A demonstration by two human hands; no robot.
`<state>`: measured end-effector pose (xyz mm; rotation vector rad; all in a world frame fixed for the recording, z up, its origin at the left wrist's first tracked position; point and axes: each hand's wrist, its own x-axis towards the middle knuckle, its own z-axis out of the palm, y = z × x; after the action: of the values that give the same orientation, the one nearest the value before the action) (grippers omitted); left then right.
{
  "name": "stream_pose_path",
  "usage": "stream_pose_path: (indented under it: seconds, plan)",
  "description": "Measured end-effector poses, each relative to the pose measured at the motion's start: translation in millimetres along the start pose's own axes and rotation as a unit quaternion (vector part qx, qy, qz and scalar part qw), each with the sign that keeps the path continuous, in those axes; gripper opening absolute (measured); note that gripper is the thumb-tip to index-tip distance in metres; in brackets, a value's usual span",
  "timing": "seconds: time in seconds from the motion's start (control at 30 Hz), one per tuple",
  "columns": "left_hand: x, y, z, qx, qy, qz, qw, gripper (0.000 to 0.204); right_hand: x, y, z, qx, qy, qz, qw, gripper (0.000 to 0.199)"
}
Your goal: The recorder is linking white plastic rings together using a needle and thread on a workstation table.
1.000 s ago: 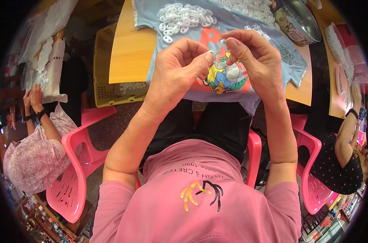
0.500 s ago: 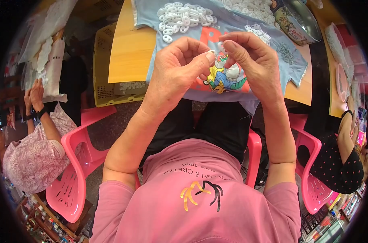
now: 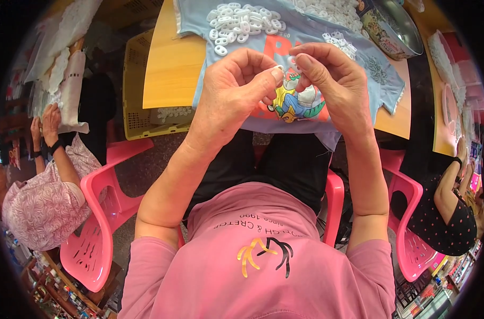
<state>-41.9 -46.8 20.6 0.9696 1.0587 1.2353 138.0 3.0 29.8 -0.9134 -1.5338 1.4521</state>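
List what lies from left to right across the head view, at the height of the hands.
Person in a patterned pink top → yellow plastic basket → bare wooden tabletop → left hand → small white piece pinched between the fingertips → right hand → round metal tin → person in a dotted dark top.

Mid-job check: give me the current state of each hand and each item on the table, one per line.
left hand: raised, fingertips pinching a small white piece
right hand: raised, fingertips meeting the left's
small white piece: held between both hands
white rings: loose pile on the shirt
blue printed shirt: spread flat on the table
metal bowl: upright, contents hidden
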Motion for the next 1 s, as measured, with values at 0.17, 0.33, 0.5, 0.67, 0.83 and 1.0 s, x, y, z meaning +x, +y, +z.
stream_pose_path:
  seconds: [0.17, 0.33, 0.5, 0.67, 0.83, 1.0]
  plan:
    - [-0.2, 1.1, 1.4, -0.008, 0.002, 0.002, 1.000, 0.019, -3.2, 0.3, 6.6, -0.047, 0.020, -0.027, 0.998, 0.020]
    - [0.5, 2.3, 3.5, -0.024, 0.008, 0.004, 1.000, 0.018, -6.1, 4.6, 13.1, -0.047, 0.038, -0.038, 0.997, 0.020]
    - [0.2, 2.7, 4.4, -0.023, 0.014, 0.009, 1.000, 0.017, -7.0, 12.9, 20.7, -0.024, 0.074, -0.105, 0.991, 0.018]
    - [0.4, 5.5, 3.7, -0.011, 0.010, 0.013, 1.000, 0.016, -8.0, 10.5, 20.3, -0.053, 0.064, -0.110, 0.990, 0.017]
    - [0.1, 4.4, 2.8, -0.014, 0.000, 0.012, 1.000, 0.016, -9.3, 12.4, 19.8, -0.048, 0.055, -0.092, 0.993, 0.016]
    - [0.9, 4.3, 1.3, -0.006, -0.017, 0.018, 1.000, 0.016, -11.4, 9.4, 22.9, -0.026, 0.079, -0.101, 0.991, 0.016]
